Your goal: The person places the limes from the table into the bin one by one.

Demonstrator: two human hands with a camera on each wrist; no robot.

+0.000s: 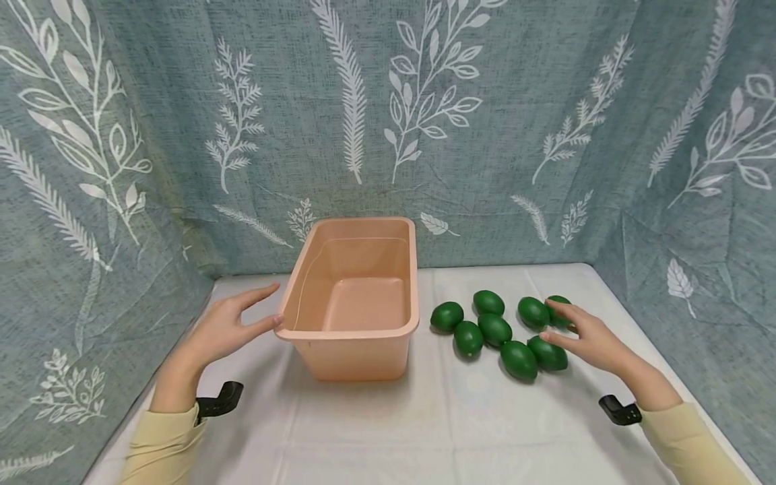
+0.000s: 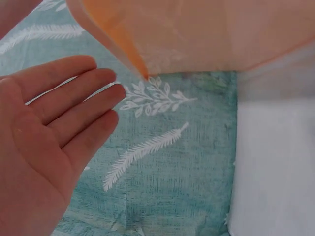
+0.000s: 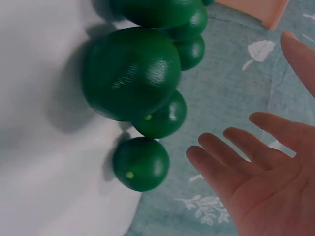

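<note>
A peach-coloured plastic tub (image 1: 360, 358) stands upright on the table, its inside bare. Beside its near left rim is my left hand (image 1: 224, 330), thumb and fingers spread; whether the thumb touches the rim I cannot tell. In the left wrist view the fingers of that hand (image 2: 74, 103) are nearly straight, with the tub wall (image 2: 197, 34) above. Several glossy green limes (image 1: 518, 360) lie loosely grouped right of the tub. Over the rightmost ones hovers my right hand (image 1: 591, 340), holding nothing. The right wrist view shows its relaxed fingers apart from the nearest lime (image 3: 133, 73).
A white cloth (image 1: 376, 431) covers the table. Blue-green fabric with white leaf prints (image 1: 515, 222) hangs behind it and along both sides. Each wrist wears a black camera strap, the left one (image 1: 221, 401) and the right one (image 1: 620, 409).
</note>
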